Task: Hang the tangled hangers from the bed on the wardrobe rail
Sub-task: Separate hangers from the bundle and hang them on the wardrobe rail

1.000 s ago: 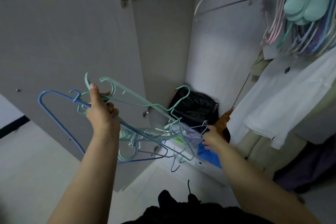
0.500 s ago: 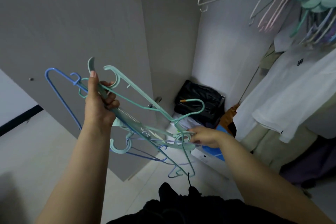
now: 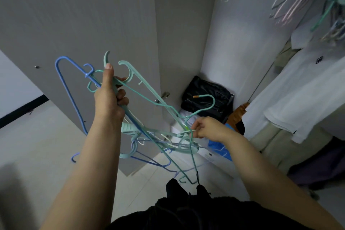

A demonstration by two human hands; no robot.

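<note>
A: Two hands up, both on the hanger tangle (image 3: 149, 127), held in the air in front of the open wardrobe.

B: Left?

A: Left hand (image 3: 109, 99) raised high, fingers curled tight round the teal hanger necks near the hooks. Thumb straight up along one hook. Blue hanger (image 3: 64, 84) sticking out to the left of that hand, caught in the bunch.

B: Right?

A: Right hand (image 3: 207, 127) lower and further right. Fingertips pinching a thin teal wire hanger (image 3: 209, 106) at the near side of the tangle. Rest of the fingers curled in. Hook of that hanger arching above the hand.

B: Rest of the tangle?

A: Strung between the hands, sagging below them. Mix of thick teal and thin blue. Lowest loops down near the dark clothing (image 3: 186, 207) at bottom of view.

B: Rail?

A: Not visible as such. Hung hangers (image 3: 291, 0) top right, blurred. White shirt (image 3: 298, 99) hanging below them.

B: Around?

A: Grey door (image 3: 74, 15) swung open behind the left hand. Black bag (image 3: 207, 95) on the wardrobe floor in the back corner, blue item (image 3: 218, 145) just right of the right wrist.
</note>
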